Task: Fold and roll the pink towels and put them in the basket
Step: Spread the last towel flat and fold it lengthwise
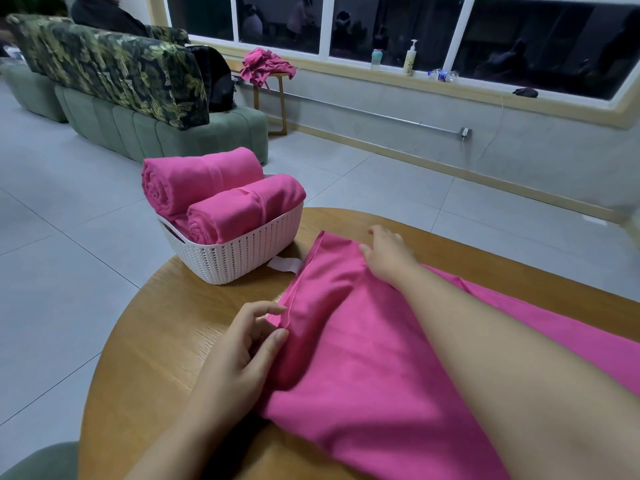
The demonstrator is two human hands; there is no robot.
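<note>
Item 1, round wooden table (156,344): carries everything I am working with; the basket stands at its far-left edge, the towel runs across it from there off to my right.

Item 2, pink towel (363,368): folded into a long strip, flat on the table, its short hemmed end pointing toward the basket. Risk, in my judgement: if I start the roll with the two corners uneven, it will skew into a cone and the layers will slip apart; the cloth looks thin and slack.

Item 3, white basket (239,258): already holds two rolled towels (221,192), piled above the rim. Risk: a third roll has little room and may topple out, or nudge the basket over the table edge.

Item 4, my right hand (388,254): fingers straight, pressing the far corner of the towel flat, gripping nothing.

Item 5, my left hand (242,344): at the near corner of the same short end, thumb and fingers curled against the hem, pinching it.

Item 6, white label (285,264): lies between basket and towel.
</note>
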